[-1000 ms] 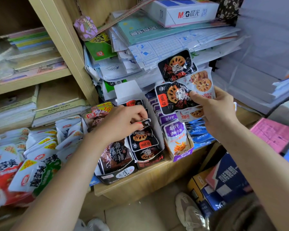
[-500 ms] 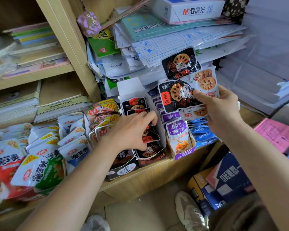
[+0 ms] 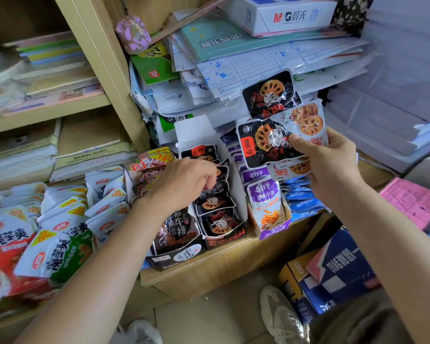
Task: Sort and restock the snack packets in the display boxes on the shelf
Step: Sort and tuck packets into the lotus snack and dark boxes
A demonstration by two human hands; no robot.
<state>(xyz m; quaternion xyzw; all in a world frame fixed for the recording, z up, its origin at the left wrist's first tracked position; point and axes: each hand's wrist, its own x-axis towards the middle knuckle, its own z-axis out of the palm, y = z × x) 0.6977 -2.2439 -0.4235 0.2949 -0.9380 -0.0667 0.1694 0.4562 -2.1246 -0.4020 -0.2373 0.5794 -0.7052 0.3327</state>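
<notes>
I watch through the head camera. The right hand [image 3: 330,167] is raised over the back of the shelf [image 3: 221,266] and holds a fan of loose packets [image 3: 266,142], thumb across the front and fingers curled behind. I count 2 black ones and at least 2 pale ones [image 3: 307,120], so the bunch is mixed.

The left hand [image 3: 184,181] is down in the middle box [image 3: 224,238], the one with the white back flap. Its fingers are curled among the black packets [image 3: 215,203] standing there. Its own knuckles block my view, so I cannot tell whether it pinches 1 packet or only pushes the row back.

By my reading the job is partway through. That box has a row of black packets that match the 2 black ones in the fan, but there is room behind the row. Just right of it, the purple box [image 3: 271,228] looks full, and a row of blue packets [image 3: 301,197] stands past that. To the left, the dark box [image 3: 176,254] is stocked and the white packets [image 3: 104,202] lie in loose overlapping heaps.

Still to do: the 2 black packets go into the middle box, and the pale ones need a box of their own, which I cannot pick out from here.
</notes>
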